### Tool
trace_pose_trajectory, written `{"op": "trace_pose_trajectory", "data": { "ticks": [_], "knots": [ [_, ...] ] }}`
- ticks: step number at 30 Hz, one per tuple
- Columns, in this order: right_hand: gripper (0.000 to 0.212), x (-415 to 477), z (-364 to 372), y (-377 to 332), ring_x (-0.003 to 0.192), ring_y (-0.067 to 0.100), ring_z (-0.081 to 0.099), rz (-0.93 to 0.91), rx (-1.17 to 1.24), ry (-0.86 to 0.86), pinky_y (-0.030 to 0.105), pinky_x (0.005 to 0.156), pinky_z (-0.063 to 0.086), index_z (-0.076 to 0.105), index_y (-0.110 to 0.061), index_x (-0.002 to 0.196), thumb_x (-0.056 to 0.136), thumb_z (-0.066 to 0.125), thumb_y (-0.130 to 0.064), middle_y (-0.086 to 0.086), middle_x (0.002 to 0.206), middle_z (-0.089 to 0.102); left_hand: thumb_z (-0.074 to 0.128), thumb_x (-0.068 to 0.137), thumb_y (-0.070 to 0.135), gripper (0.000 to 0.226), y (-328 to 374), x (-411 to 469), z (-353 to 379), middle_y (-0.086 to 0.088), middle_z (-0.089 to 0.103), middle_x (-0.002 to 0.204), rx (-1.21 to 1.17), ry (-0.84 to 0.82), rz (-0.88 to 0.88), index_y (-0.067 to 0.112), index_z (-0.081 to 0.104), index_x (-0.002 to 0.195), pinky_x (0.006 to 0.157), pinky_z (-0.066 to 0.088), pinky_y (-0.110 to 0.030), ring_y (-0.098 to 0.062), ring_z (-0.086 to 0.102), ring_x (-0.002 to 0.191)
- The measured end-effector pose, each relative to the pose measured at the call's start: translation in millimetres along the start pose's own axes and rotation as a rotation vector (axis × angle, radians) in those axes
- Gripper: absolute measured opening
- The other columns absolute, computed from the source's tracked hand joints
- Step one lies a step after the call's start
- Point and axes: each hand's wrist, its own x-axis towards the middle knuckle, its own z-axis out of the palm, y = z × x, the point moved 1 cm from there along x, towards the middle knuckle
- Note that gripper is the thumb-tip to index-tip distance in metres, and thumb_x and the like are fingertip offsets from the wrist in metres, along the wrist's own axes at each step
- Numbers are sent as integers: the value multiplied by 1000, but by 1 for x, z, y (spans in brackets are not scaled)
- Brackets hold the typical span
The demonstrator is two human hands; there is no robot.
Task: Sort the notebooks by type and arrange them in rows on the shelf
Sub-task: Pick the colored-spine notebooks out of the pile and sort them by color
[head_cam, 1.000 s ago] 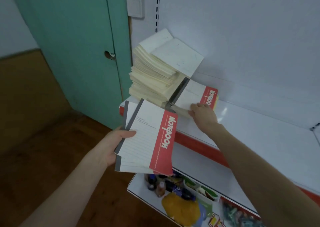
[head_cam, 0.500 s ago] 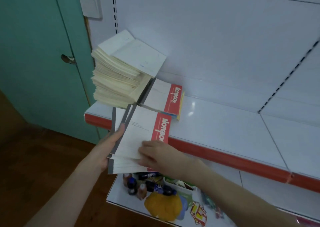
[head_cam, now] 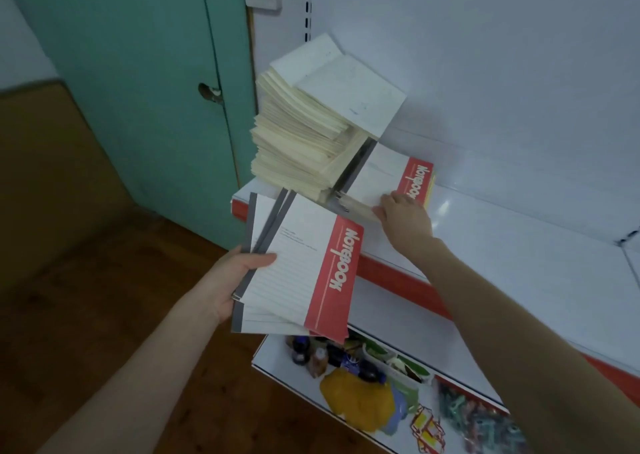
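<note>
Left hand [head_cam: 235, 280] at centre frame has a fan of red-banded notebooks [head_cam: 304, 273], grip wrapped round their grey spine edge, thumb flat on the top cover. Right hand [head_cam: 405, 214] is up on the white shelf [head_cam: 519, 245], at the near edge of the little red notebook pile [head_cam: 384, 169] tucked against the tall cream stack [head_cam: 304, 135]. Can't tell if that grip is pinching the pile or only pressing on it.

Fanned bundle of white notebooks [head_cam: 301, 273], red NOTEBOOK band, grey spines, held tilted in front of the white shelf [head_cam: 519, 256]. Low pile of the same kind [head_cam: 388, 173] flat on that shelf, just beside and partly overhung by a tall, leaning stack of cream notebooks [head_cam: 304, 138].
</note>
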Motion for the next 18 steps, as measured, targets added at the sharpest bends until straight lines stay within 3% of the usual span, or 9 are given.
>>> {"op": "trace_pose_trajectory", "data": {
  "ticks": [3,5,9,11,14,16,18],
  "knots": [
    [24,-7,-16,0,97,34,57,25,44,-2,36,80,45,54,-3,110,99,34,-11,17,107,61,60,86,9,21,-3,1,3,-10,71,89,-19,-8,10,11,60,106,59,53,-33,-25,67,79],
    [25,-20,-33,-4,88,34,59,39,135,18,37,75,48,53,-1,106,99,32,-12,19,101,62,56,89,20,18,-4,2,7,-8,73,84,-43,-39,25,13,62,104,59,53,-33,-23,68,76],
    [28,-83,-53,-36,80,23,52,-103,250,1,29,70,38,50,-8,91,102,29,-23,8,94,57,49,86,48,42,-8,6,14,-14,70,99,-104,-97,-5,14,64,107,75,51,-40,-31,65,93],
    [30,-118,-43,-55,92,21,53,-217,234,-83,27,80,39,51,-10,96,101,29,-30,5,103,57,47,82,56,49,-11,6,18,-15,70,98,-131,-137,-35,17,64,106,73,52,-40,-32,65,94],
    [38,-144,-17,-69,131,23,38,-312,199,-176,29,113,24,50,-8,129,101,32,-27,8,141,44,55,86,37,30,-14,4,26,-11,72,89,-135,-192,28,15,63,104,57,56,-32,-23,70,79],
    [38,-147,-12,-70,133,21,38,-282,309,-156,28,114,25,51,-9,130,100,37,-27,6,143,43,60,86,14,19,-15,1,27,-7,72,79,-104,-158,52,11,61,105,48,54,-27,-17,70,65],
    [35,-148,-17,-70,126,19,45,-245,373,-98,23,106,30,57,-8,124,99,41,-26,5,137,50,59,86,7,27,-16,1,25,-8,71,79,-89,-159,24,6,60,112,48,54,-28,-19,70,64]
  ]
}}
